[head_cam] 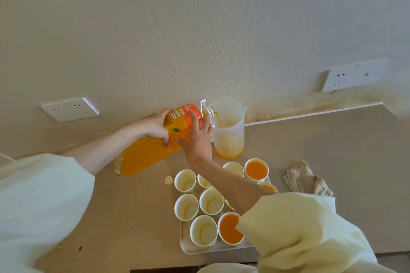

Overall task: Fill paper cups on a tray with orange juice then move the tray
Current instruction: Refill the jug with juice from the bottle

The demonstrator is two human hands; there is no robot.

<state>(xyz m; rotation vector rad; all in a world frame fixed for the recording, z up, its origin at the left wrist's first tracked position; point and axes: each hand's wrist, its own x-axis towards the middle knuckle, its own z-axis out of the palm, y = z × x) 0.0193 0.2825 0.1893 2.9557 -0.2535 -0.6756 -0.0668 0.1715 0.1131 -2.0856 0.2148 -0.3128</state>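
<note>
In the head view, the left hand (155, 127) has its grip clamped over the top of a large juice bottle (144, 157), fingers curled round the label end. The right hand (197, 137) grips the bottle's near side, fingers spread over the orange label and thumb tucked beneath. The bottle lies tilted, with its base low at centre left and its neck raised over the rim of a clear measuring jug (229, 137). The jug stands against the wall at the centre of the frame. A thin stream of juice (219, 121) falls into the jug, which holds only a shallow layer. Below the jug, the tray (184, 244) sits close to the worktop's front edge at the bottom of the frame. Its paper cups (211, 200) are packed rim to rim, several empty and some filled with juice (256, 169); the right forearm hides a few. A bottle cap (169, 180) lies just left of the tray and a crumpled cloth (307, 180) to its right. Bare worktop (321, 139) stretches right of the jug and lower left of the tray.
</note>
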